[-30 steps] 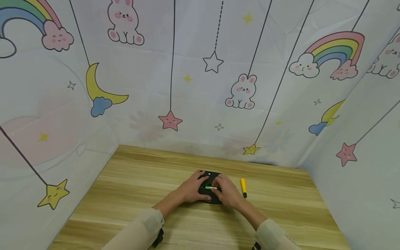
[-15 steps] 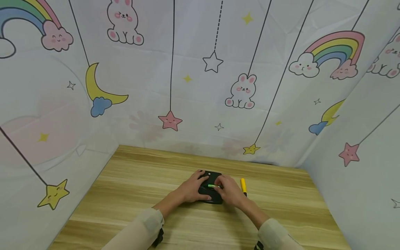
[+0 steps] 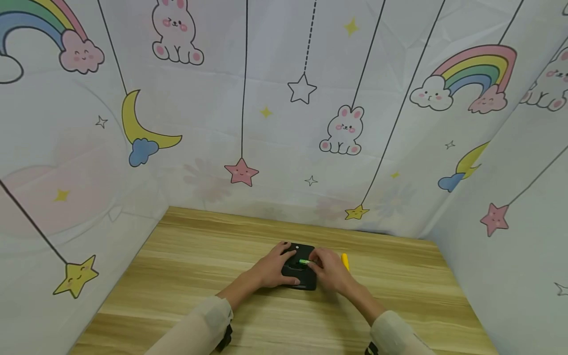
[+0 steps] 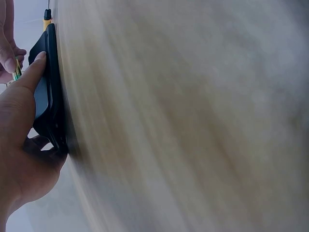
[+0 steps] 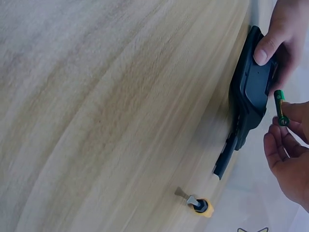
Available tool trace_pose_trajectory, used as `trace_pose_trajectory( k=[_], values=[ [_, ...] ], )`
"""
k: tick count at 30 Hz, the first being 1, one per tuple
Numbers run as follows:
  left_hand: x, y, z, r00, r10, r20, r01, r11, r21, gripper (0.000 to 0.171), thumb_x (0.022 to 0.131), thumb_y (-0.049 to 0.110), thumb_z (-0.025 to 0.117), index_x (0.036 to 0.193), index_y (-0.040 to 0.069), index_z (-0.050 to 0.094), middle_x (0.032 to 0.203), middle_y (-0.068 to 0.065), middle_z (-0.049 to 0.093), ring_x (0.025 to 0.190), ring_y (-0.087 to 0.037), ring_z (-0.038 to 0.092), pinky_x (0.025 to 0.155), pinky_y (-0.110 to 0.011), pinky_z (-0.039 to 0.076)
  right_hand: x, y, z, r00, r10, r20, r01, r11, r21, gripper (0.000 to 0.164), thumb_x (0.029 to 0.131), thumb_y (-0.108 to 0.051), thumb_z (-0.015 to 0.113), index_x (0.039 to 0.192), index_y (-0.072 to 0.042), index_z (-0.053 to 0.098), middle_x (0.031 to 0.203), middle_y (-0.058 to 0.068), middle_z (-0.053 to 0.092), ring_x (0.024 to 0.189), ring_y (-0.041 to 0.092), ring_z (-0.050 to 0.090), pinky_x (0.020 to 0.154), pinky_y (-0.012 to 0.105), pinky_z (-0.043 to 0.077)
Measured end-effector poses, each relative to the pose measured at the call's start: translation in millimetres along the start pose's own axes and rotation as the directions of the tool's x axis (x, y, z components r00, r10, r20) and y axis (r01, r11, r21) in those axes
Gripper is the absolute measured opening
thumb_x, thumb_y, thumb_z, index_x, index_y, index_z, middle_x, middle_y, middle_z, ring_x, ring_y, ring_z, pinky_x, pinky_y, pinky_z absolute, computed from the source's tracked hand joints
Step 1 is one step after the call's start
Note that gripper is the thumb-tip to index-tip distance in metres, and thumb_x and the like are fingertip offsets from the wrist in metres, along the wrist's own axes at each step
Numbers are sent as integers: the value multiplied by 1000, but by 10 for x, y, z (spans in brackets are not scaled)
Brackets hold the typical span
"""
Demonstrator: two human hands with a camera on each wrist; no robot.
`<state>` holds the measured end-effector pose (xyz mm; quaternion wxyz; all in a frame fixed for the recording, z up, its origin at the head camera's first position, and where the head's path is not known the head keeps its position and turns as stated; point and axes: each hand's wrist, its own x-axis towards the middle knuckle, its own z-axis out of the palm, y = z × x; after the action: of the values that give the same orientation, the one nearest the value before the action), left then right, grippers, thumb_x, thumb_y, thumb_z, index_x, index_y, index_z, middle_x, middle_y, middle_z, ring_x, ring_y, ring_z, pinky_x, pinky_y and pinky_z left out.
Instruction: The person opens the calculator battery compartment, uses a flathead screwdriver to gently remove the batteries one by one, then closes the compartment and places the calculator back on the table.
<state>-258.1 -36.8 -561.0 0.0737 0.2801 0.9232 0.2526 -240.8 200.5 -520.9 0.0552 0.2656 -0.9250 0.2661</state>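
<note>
A black flat device (image 3: pixel 307 280) with a recess in its upper face lies on the table. My left hand (image 3: pixel 270 266) holds it from the left, its thumb (image 5: pixel 262 56) pressed on the near part and the other fingers spread toward the far edge. My right hand (image 3: pixel 330 272) pinches a small green battery (image 5: pixel 280 107) between thumb and fingers. In the right wrist view the battery is up off the device, with a gap between them. From the head, the battery (image 3: pixel 304 262) overlaps the device's right half.
Just right of my right hand lies a screwdriver with a yellow handle (image 3: pixel 344 261), partly hidden by that hand; its metal shaft (image 5: pixel 191 199) shows in the right wrist view. Wood-grain tabletop (image 3: pixel 195 256) surrounds the device, with a printed cloth wall (image 3: pixel 284 148) behind.
My right hand has drawn the battery to the right and slightly away from me, from the device's middle toward its right edge. My left hand and the device have stayed in place.
</note>
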Motion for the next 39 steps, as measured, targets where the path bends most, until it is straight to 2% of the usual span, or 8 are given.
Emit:
trace_pose_trajectory(
  k=[10, 19, 29, 39],
  values=[
    [4, 2, 3, 1000, -5, 6, 5, 1000, 6, 93, 94, 66, 72, 164, 13, 41, 174, -11, 24, 162, -33, 16, 118, -54, 41, -33, 12, -54, 999, 25, -39, -25, 1000, 15, 11, 95, -10, 82, 97, -16, 72, 89, -8, 63, 77, 6, 58, 71, 29, 55],
    [5, 4, 1, 1000, -16, 11, 16, 1000, -6, 93, 94, 65, 72, 164, 13, 42, 174, -11, 23, 162, -33, 17, 118, -55, 40, -64, 74, -86, 996, 70, -56, -67, 996, 54, 13, 95, -6, 81, 99, -14, 71, 93, -6, 67, 79, 6, 63, 72, 28, 57],
    [1, 4, -9, 1000, -11, 13, 11, 1000, 3, 93, 94, 65, 72, 165, 14, 41, 174, -11, 23, 162, -33, 17, 118, -54, 41, -86, 91, -114, 990, 77, -116, -72, 996, 48, 15, 92, -5, 83, 96, -14, 71, 87, -8, 65, 76, 7, 62, 71, 30, 57],
    [-1, -5, -5, 1000, -16, 12, 16, 1000, 16, 93, 94, 66, 71, 165, 15, 41, 175, -10, 23, 162, -32, 17, 117, -55, 41, -123, 141, -124, 988, 65, -144, -60, 998, 33, 17, 92, -6, 84, 94, -16, 71, 87, -9, 66, 77, 5, 64, 71, 30, 58]
  ],
)
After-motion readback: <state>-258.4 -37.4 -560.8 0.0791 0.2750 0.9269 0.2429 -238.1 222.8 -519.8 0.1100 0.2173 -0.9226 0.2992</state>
